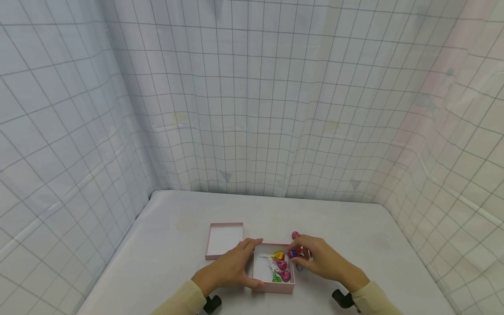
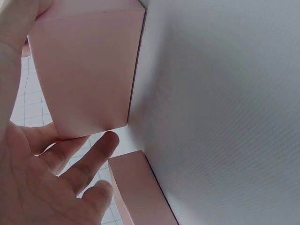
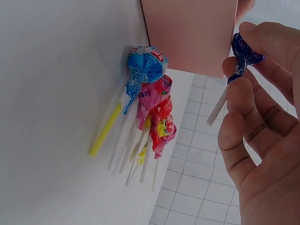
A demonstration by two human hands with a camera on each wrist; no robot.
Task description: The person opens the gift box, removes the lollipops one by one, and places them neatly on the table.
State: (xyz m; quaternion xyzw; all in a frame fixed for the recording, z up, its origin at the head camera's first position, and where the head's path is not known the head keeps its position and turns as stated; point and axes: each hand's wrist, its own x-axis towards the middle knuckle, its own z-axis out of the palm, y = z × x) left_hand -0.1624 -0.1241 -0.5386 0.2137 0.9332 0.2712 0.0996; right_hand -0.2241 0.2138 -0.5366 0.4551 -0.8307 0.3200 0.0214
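Observation:
My right hand (image 1: 324, 258) pinches a lollipop in a dark blue-purple wrapper (image 3: 244, 51) between thumb and fingers, at the right rim of an open pink box (image 1: 274, 287). In the right wrist view its white stick points down and left. My left hand (image 1: 230, 267) holds the box from the left, thumb at the front and fingers at the back corner. Inside the box lie several lollipops, among them a yellow one (image 1: 279, 255), a pink one (image 1: 285, 275) and a green one (image 1: 276, 278).
A shallow pink lid (image 1: 225, 239) with a white inside lies behind and left of the box. Beside the box's right wall are several more lollipops, including a blue one (image 3: 147, 64) with a yellow stick. Gridded white curtains (image 1: 252, 109) surround the white table (image 1: 177, 227).

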